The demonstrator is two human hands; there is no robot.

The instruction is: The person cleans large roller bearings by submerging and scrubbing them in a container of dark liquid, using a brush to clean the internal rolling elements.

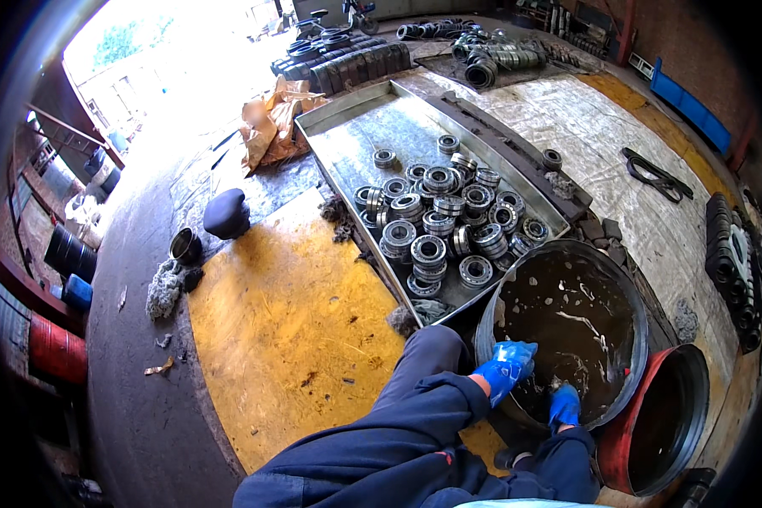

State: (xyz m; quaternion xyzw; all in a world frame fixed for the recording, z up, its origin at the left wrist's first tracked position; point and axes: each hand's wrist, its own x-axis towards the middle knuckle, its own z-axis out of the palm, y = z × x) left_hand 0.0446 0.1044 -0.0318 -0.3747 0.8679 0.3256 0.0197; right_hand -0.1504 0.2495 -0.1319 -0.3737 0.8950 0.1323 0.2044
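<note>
Both hands wear blue gloves and reach over a large round drum [487, 326] of dark brown liquid [567, 296]. My left hand [506, 369] is above the drum's near left side, its fingers curled closed. Whatever it may hold is hidden. Lower and to the right, my right hand [565, 406] reaches inside the near rim, down at the liquid, where pale foam shows by its fingertips. Its fingers are too hidden to read. Pale streaks of foam float on the liquid. Just beyond the drum, a shallow metal tray [347, 127] carries a heap of steel roller bearings [438, 179].
A red drum [625, 423] stands against the right of the large one. Yellow sheeting [292, 330] covers the floor at left, with a dark stool [227, 213] and grey rags [165, 288] beyond. Stacked bearings [728, 262] line the right. Orange-brown sheeting [275, 127] lies by the tray.
</note>
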